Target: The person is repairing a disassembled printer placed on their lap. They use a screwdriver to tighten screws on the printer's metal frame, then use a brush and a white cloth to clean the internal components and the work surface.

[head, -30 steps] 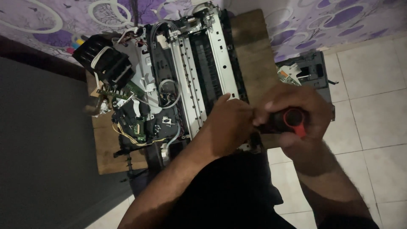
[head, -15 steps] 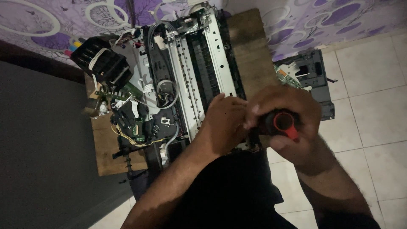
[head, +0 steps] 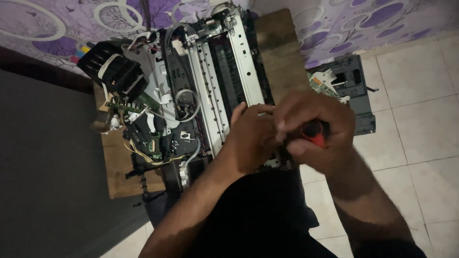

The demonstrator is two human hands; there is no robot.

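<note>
An opened printer (head: 210,86) with bare metal rails, wires and circuit boards lies on a small wooden table (head: 282,52). My right hand (head: 318,131) is wrapped around a screwdriver with a red and black handle (head: 313,134), held over the printer's near right corner. My left hand (head: 251,138) rests against the same corner, fingers curled beside the tool's shaft. The tip of the screwdriver is hidden behind my hands.
A black ink tank block (head: 112,71) with coloured tubes hangs off the printer's left side. A detached dark printer part (head: 349,88) lies on the tiled floor to the right. A purple patterned wall runs behind the table. A dark surface (head: 43,167) fills the left.
Both hands have shifted slightly left and up along the printer's near edge, and my right hand has turned so less of the red handle shows.
</note>
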